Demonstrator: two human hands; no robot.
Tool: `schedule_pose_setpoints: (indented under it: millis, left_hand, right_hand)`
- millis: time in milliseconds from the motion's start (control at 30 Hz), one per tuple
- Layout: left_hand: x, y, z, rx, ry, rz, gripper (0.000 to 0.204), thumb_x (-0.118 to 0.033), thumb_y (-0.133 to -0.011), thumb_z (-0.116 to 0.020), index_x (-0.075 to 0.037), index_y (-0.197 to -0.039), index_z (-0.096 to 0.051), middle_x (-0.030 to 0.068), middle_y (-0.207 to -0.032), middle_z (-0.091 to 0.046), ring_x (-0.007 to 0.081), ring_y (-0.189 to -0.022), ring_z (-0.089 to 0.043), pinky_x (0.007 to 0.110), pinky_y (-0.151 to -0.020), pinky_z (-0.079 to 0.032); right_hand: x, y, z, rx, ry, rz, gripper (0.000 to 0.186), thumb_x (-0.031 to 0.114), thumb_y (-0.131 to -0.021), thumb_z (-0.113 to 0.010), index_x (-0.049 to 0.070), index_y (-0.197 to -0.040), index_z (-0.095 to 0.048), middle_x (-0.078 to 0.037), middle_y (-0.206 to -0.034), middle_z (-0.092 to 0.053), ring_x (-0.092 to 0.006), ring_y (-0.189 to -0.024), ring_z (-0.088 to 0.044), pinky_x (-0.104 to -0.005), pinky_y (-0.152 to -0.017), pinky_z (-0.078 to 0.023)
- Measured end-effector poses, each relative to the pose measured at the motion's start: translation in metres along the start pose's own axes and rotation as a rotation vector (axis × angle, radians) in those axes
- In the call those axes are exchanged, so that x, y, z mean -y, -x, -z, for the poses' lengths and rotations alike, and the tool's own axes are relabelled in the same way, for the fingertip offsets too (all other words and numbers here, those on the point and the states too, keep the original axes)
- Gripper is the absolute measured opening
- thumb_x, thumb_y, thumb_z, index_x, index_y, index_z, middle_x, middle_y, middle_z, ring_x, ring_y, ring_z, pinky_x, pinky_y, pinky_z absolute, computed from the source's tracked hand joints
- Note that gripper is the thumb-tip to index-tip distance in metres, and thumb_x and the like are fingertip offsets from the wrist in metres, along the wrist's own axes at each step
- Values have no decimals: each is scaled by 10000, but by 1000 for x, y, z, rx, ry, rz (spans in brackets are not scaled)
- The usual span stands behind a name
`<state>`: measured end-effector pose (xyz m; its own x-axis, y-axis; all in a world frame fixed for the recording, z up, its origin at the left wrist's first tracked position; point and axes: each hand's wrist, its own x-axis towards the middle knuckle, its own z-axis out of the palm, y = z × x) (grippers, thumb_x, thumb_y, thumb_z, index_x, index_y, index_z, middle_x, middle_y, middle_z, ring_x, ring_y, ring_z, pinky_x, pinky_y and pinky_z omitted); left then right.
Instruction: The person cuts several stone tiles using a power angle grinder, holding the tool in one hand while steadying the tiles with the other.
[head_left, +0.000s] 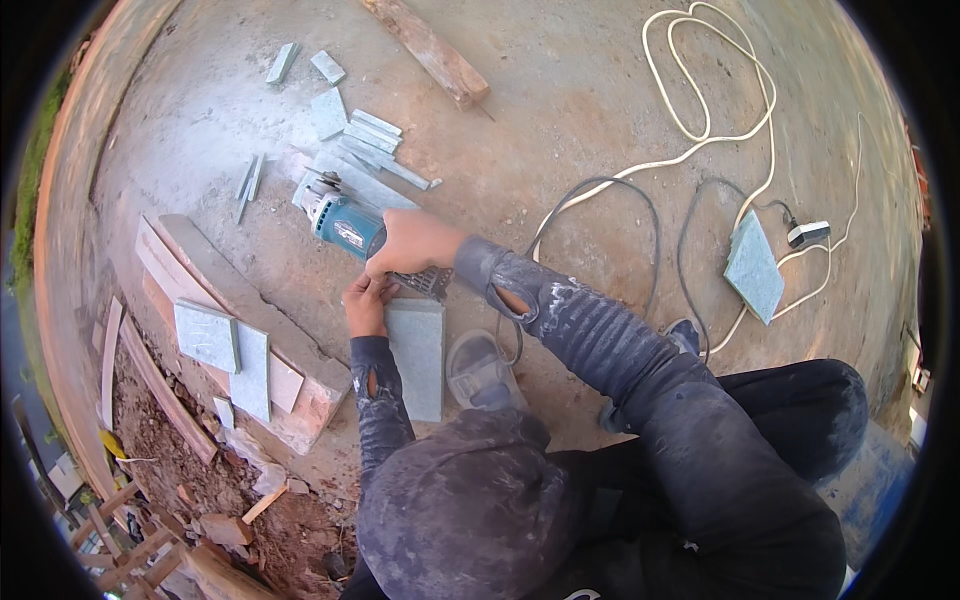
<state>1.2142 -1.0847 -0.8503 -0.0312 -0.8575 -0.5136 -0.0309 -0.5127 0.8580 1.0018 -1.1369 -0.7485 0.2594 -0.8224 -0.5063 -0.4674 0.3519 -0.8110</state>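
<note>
A: What did the worker's right hand have hold of?

B: It was clasped around a teal angle grinder, which was held above a concrete floor, its head pointing toward the upper left.

A: And the left hand?

B: Its fingertips met the underside of the right hand near the tool's rear, just beside a grey-green stone tile. Whether they gripped anything could not be told; the contact was hidden.

A: Was the cutting disc touching stone?

B: Unclear. It showed nearly edge-on, over the end of a pale slab partly covered by the grinder. Narrow stone strips lay just beyond.

A: What else was obscured?

B: A dusty, dark bent knee blocked the lower middle, above a sandalled foot. A dark cable looped away, passing from sight behind the right sleeve. The frame's top edge cut off a wooden plank.
</note>
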Motion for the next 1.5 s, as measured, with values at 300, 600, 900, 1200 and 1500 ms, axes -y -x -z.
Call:
schedule_pose_setpoints:
  millis: [300,600,900,1200,1500]
  left_hand:
    - [-21,9,-14,-39,-6,86,302,-185,-938,-663,50,-1127,-654,99,-957,-705,163,-838,-690,262,-741,-554]
    - [-27,10,-19,-47,51,-4,588,-104,-919,-667,27,-1433,-414,82,-1072,-684,176,-889,-690,261,-751,-548]
    - [-24,8,-13,-5,84,11,413,-92,-929,-641,29,-1300,-507,60,-1049,-666,183,-926,-683,284,-780,-558]
    - [-7,-29,-9,-107,114,16,259,-14,-886,-622,-15,-1141,-579,46,-1020,-675,142,-907,-657,271,-746,-537]
    - [-56,24,20,-171,371,-77,251,-68,-905,-670,-47,-1143,-592,-10,-971,-639,85,-843,-598,265,-724,-501]
  right_hand:
    - [-24,45,50,237,206,-42,620,331,-575,-767,-57,-1032,-609,-237,-971,-670,-337,-883,-664,-383,-756,-521]
    - [-10,26,78,342,428,77,516,304,-574,-780,-40,-941,-661,-217,-885,-692,-313,-823,-677,-382,-722,-521]
    - [30,-12,54,368,570,151,609,308,-541,-780,-103,-978,-671,-262,-938,-690,-341,-875,-689,-392,-737,-542]
    - [15,6,29,198,225,160,627,312,-535,-762,-83,-1005,-634,-255,-928,-676,-349,-853,-666,-376,-741,-523]
    - [17,89,87,45,-275,107,455,246,-660,-757,4,-1010,-593,-35,-805,-587,-136,-714,-564,-276,-660,-468]
